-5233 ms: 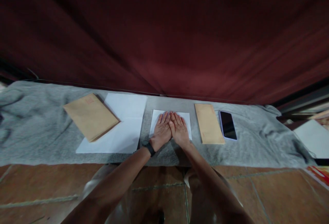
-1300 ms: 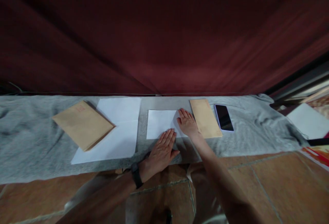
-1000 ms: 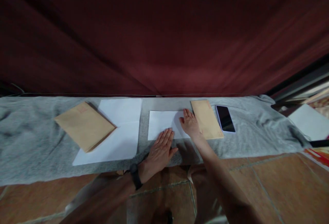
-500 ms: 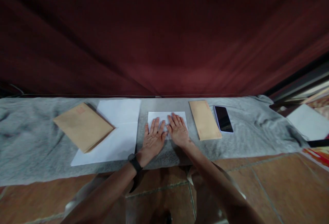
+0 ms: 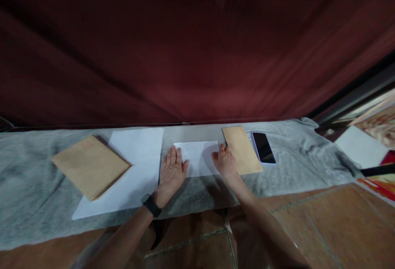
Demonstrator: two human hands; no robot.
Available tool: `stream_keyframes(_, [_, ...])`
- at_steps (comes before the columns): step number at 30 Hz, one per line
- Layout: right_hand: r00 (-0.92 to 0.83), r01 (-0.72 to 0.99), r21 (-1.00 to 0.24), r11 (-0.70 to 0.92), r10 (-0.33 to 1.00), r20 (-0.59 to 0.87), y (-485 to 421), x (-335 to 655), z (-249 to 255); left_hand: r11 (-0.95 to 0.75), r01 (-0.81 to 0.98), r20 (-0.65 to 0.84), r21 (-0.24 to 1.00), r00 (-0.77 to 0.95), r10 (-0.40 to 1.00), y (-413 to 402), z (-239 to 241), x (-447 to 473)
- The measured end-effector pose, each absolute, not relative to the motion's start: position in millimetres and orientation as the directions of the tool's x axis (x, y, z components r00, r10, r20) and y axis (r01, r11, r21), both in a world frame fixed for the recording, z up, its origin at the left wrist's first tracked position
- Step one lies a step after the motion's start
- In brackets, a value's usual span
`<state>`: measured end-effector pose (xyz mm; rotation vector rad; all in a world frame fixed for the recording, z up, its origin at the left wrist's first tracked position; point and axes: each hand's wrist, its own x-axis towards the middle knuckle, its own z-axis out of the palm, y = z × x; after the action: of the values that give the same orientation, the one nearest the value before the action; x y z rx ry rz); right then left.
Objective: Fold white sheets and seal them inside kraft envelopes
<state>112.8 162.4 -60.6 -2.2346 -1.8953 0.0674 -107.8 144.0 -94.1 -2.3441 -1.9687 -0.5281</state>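
Small white paper (image 5: pixel 199 160) is laid on grey cloth (image 5: pixel 296 157), its ends overlapped by left hand (image 5: pixel 172 174) and right hand (image 5: pixel 227 165), thumbs apart from fingers; red print (image 5: pixel 88 143) on brown envelopes (image 5: pixel 92 168) cannot be read.

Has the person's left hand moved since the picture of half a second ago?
Yes. Judged against the large white sheet, the left hand has moved left, toward that sheet's right edge.

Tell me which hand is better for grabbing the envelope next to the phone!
Probably the right hand: it's at that brown envelope's edge, while the left hand is at the small white paper's other end.
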Motion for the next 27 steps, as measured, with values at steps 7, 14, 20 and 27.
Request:
stream_keyframes(7, [0.183, 0.879, -0.432, -0.199, 0.98, -0.079, 174.5, 126.7, -61.4, -0.208, 0.953, 0.311, 0.222, 0.133, 0.941, 146.9, -104.7, -109.3])
stream_keyframes(14, [-0.05, 0.199, -0.959, -0.201, 0.975, -0.214, 182.4, 134.9, -66.5, -0.144, 0.943, 0.24, 0.3, 0.072, 0.968, 157.8, -90.0, -109.1])
stream_keyframes(20, [0.185, 0.008, -0.999, -0.037, 0.982, -0.035, 186.5, 141.4, -14.3, -0.225, 0.79, 0.355, 0.57, 0.01, 0.935, 166.2, -64.7, -108.8])
stream_keyframes(27, [-0.065, 0.531, -0.738, 0.417, 0.888, 0.456, 163.1, 122.5, 20.4, -0.211, 0.571, 0.349, 0.794, -0.143, 0.926, 172.3, -45.7, -114.8])
